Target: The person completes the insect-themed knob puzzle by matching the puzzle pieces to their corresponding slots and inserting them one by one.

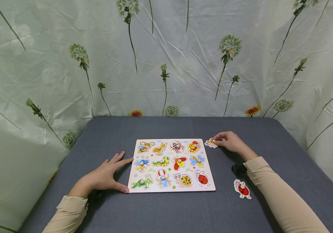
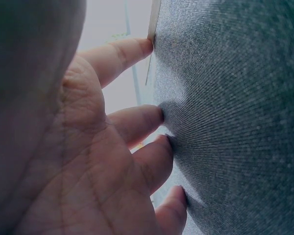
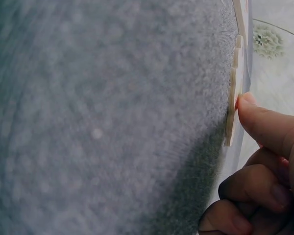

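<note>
A wooden insect puzzle board lies on the table, most of its pictures bearing round knobs. Its printed snail and ladybird at the lower right show no knob. My left hand rests with spread fingers at the board's left edge; thumb and index finger touch it. Just beyond the top right corner, my right hand pinches a snail puzzle piece at its top. In the right wrist view the piece's pale wooden edge shows beside the thumb. A loose ladybird puzzle piece lies right of the board.
A dark grey cloth covers the table. Behind and beside it hangs a pale curtain printed with dandelions. A black object, apparently the wrist camera, sits under the right wrist.
</note>
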Action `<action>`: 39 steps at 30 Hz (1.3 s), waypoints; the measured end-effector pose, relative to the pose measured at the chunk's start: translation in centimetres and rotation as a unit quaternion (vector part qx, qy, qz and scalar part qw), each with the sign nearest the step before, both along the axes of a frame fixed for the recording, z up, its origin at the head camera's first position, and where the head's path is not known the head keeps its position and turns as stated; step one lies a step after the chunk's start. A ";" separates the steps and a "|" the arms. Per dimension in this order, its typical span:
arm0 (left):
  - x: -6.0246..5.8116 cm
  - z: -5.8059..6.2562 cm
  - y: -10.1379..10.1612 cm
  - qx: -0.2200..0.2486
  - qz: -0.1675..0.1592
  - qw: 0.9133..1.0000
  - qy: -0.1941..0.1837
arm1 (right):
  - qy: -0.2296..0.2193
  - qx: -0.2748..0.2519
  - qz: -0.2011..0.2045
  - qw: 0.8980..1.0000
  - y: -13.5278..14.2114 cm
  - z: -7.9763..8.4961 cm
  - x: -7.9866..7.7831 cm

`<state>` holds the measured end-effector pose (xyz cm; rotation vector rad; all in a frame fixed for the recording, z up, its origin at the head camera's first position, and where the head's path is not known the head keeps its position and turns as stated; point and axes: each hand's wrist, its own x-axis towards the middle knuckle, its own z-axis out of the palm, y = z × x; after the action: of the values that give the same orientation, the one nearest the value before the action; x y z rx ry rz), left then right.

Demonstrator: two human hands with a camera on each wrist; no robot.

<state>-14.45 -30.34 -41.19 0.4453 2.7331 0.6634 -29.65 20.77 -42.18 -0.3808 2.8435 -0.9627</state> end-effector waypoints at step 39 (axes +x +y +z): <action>0.0 -0.2 -0.1 0.002 -0.005 1.000 0.007 | -0.010 -0.062 0.028 0.998 -3.2 2.2 8.2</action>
<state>-14.48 -30.45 -41.36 0.4653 2.7426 0.6665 -21.46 17.58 -39.98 -0.4595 2.7478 -1.1281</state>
